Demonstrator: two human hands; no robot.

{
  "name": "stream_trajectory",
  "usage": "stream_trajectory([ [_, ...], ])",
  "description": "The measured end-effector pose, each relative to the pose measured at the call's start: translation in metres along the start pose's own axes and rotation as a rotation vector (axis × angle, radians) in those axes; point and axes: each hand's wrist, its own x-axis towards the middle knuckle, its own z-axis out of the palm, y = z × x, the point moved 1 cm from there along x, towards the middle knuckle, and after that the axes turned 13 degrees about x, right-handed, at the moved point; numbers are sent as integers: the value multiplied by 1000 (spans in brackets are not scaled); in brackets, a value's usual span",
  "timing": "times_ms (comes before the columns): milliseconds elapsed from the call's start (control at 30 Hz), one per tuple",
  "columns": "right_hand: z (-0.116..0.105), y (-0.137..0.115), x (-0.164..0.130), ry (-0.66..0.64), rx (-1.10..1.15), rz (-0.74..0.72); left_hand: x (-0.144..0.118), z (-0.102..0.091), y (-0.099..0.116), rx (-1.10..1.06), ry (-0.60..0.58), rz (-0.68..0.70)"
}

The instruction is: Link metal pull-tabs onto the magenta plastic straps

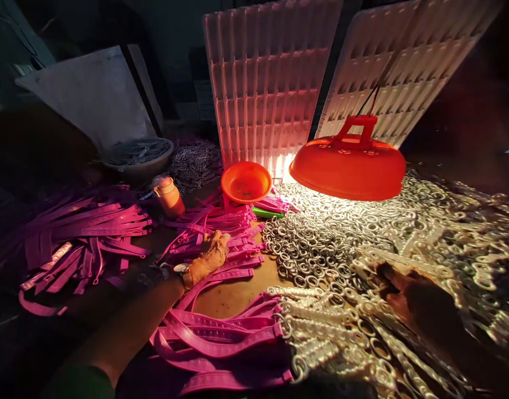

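Note:
My left hand [212,255], with a wristwatch on its wrist, is closed over the pile of pink straps [237,266] in the middle. Its fingertips are partly hidden against the straps. My right hand [416,299] lies in shadow at the right, its fingers bent down among pale studded strips [397,255] beside the metal rings [316,238]. What its fingers hold cannot be made out. Between my arms, pink straps [225,332] lie in a bundle, joined by metal rings [298,368] to pale studded strips [320,321].
An orange lamp shade [349,166] hangs low over the rings. Behind stand ribbed panels [266,83]. An orange bowl [246,185], a bottle [169,197] and a green object [267,213] are near the centre. More pink straps [92,233] and a basin [163,158] of metal pieces are left.

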Motion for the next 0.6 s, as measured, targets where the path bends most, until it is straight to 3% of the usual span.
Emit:
stream_trajectory([
  [133,-9,-20,36,184,157,-136,2,2,-3,20,-13,8],
  [267,-7,-72,70,238,589,-182,0,-5,-1,-1,-11,31],
  [433,22,-152,79,62,1206,88,-23,-25,19,-333,190,10],
  [467,31,-168,78,-25,1344,182,-30,-26,25,-412,231,-17],
  [533,47,-194,73,-155,1589,359,-43,-21,38,-555,194,-43],
  [600,59,-212,66,-252,1756,466,-52,-5,50,-813,7,-39],
])
